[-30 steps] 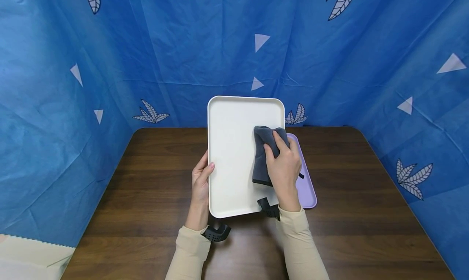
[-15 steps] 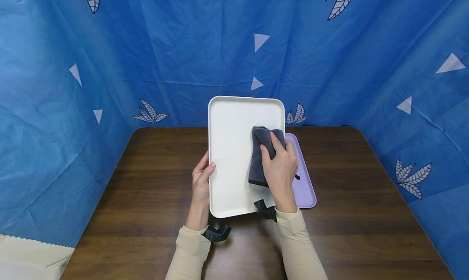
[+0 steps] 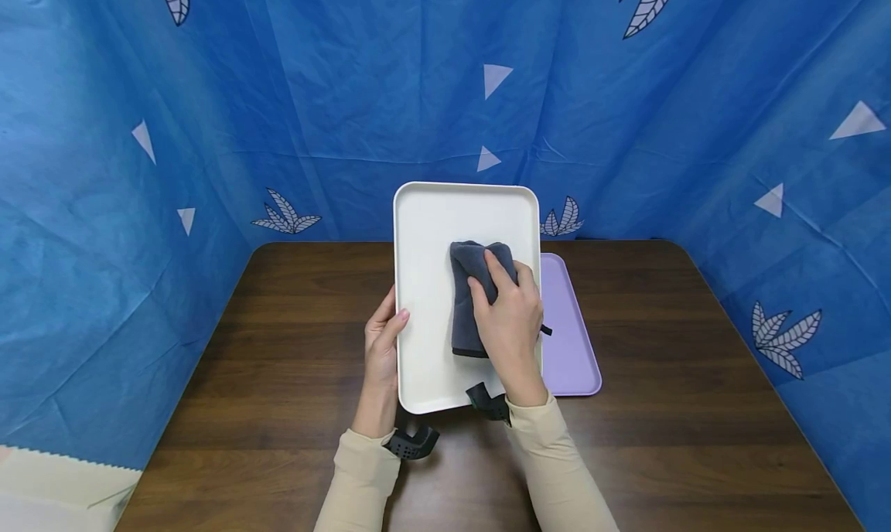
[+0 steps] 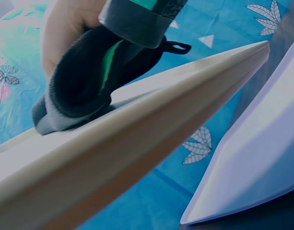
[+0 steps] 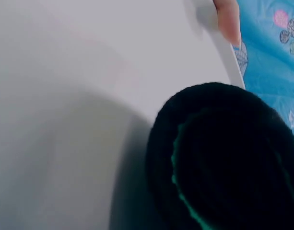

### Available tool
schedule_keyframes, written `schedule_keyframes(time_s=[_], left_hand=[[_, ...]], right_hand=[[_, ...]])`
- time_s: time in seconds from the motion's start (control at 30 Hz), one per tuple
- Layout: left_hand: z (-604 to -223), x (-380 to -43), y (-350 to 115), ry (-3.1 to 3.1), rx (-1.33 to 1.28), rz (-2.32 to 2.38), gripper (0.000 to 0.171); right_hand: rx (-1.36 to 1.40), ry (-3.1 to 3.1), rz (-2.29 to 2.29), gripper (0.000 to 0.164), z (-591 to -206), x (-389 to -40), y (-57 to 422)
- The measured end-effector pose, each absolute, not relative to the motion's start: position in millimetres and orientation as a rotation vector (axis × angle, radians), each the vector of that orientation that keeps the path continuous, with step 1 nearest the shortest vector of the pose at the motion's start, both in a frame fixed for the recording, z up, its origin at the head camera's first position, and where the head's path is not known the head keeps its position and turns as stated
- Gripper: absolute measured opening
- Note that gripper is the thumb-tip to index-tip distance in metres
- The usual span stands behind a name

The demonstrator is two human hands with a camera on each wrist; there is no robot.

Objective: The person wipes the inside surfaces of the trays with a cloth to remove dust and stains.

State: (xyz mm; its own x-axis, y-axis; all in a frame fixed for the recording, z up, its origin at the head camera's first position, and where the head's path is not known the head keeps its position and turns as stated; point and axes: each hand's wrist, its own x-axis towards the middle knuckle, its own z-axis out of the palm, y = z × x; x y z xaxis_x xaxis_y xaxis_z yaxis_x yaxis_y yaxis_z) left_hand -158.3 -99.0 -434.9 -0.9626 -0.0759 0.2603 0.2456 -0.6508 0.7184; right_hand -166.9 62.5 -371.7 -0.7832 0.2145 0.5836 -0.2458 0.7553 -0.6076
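Observation:
A white rectangular tray [image 3: 431,230] is held tilted up over the table by my left hand [image 3: 381,346], thumb over its left rim and the other fingers behind it. My right hand [image 3: 511,315] grips a folded dark grey cloth [image 3: 465,315] and presses it on the tray's inner face, right of the middle. In the left wrist view the cloth [image 4: 84,81] bulges in a loop against the tray [image 4: 137,129], a small hanging tab at one end. The right wrist view shows the rolled cloth [image 5: 218,153] close up and my left thumb [image 5: 228,21] on the rim.
A purple tray [image 3: 571,346] lies on the brown wooden table [image 3: 682,377], partly hidden behind the white tray. A blue patterned curtain [image 3: 348,91] hangs behind the table and along both sides. Black wrist cameras [image 3: 412,444] sit on both wrists.
My right hand has slid the cloth leftward across the white tray, from its right edge toward the middle. More of the purple tray shows. The left hand and white tray have hardly moved.

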Motion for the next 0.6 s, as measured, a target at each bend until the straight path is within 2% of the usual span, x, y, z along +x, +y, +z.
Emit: schedule_keyframes(time_s=[0.6], left_hand=[[-434, -158, -96, -1.225, -0.306, -2.71, 0.051]], right_hand=[[0.274, -2.254, 0.78, 0.042, -368, -153, 26]])
